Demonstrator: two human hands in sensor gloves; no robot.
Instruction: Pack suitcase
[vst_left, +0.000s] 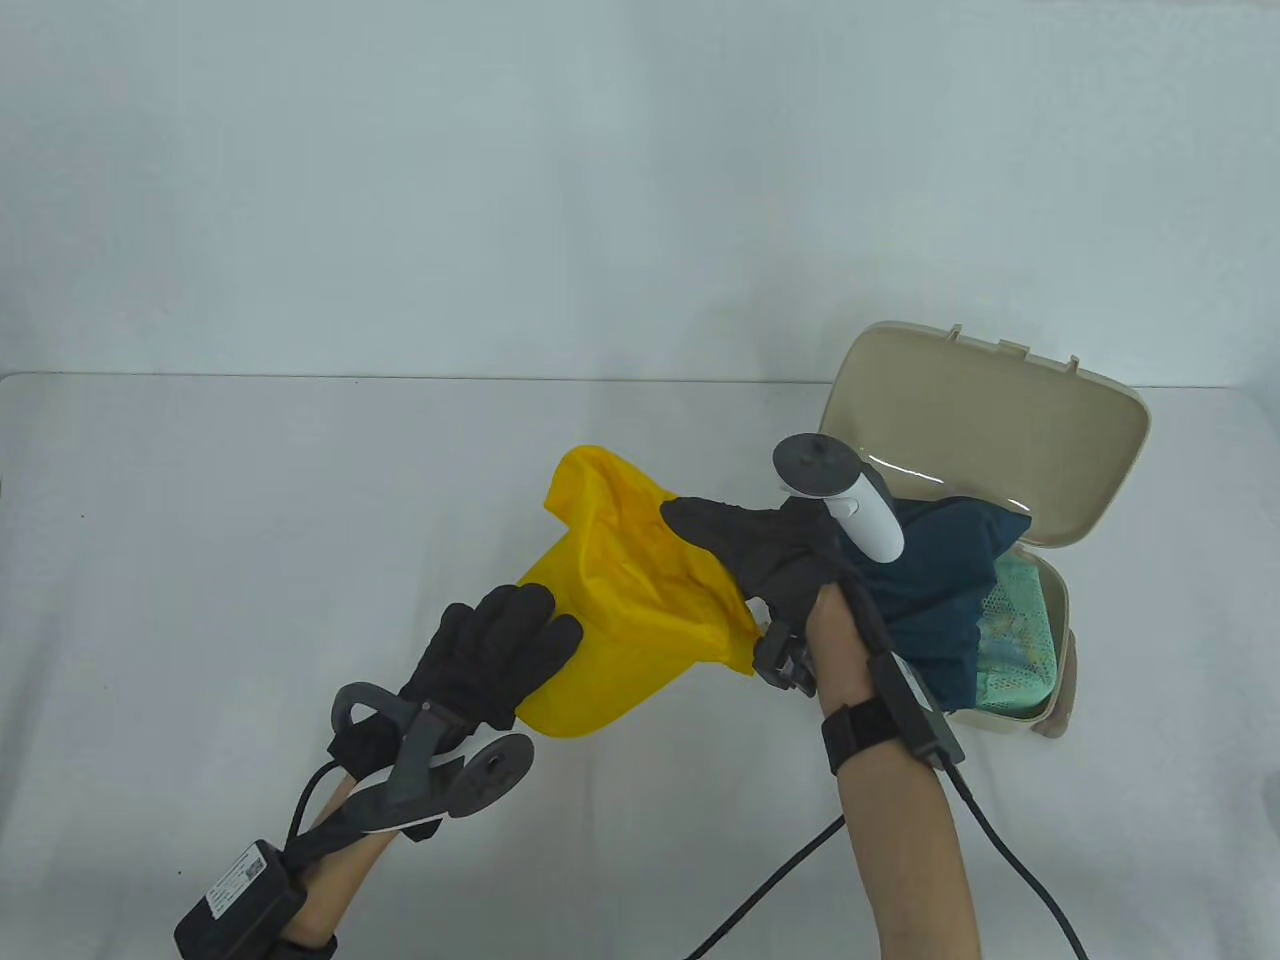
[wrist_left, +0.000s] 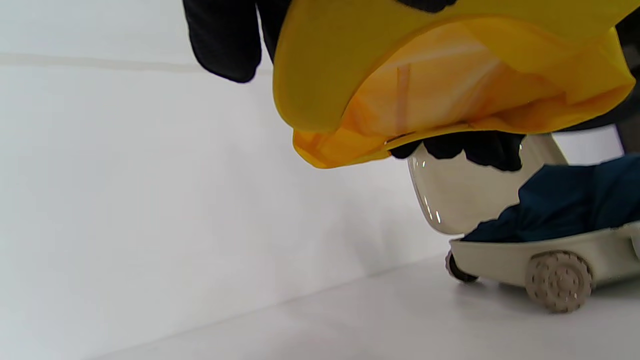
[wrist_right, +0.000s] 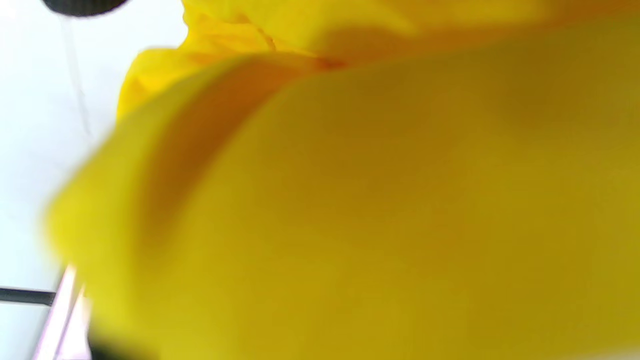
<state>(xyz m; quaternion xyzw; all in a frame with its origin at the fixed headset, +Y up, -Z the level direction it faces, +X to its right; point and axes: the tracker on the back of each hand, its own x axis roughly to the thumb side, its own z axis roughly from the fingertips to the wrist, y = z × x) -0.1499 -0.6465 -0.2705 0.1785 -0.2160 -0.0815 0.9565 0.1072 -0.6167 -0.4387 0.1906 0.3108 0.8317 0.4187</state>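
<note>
A yellow garment (vst_left: 630, 590) hangs stretched between both hands above the table. My left hand (vst_left: 535, 615) holds its lower-left edge, with the gloved fingers (wrist_left: 220, 40) lying fairly straight on top. My right hand (vst_left: 735, 560) grips the cloth's right end, bunched in curled fingers, just left of the suitcase. The small beige suitcase (vst_left: 1062, 600) stands open at the right with its lid (vst_left: 1000, 430) raised. A dark blue garment (vst_left: 950, 570) and a green mesh item (vst_left: 1020, 620) lie in its base. Yellow cloth (wrist_right: 375, 200) fills the right wrist view. In the left wrist view the cloth (wrist_left: 425, 75) hangs clear of the table.
White cloth covers the table (vst_left: 250, 520), whose far edge meets a white backdrop. A black cable (vst_left: 800, 870) trails from my right wrist toward the near edge. The suitcase rests on small wheels (wrist_left: 559, 281), and the blue garment (wrist_left: 565, 200) spills over its rim.
</note>
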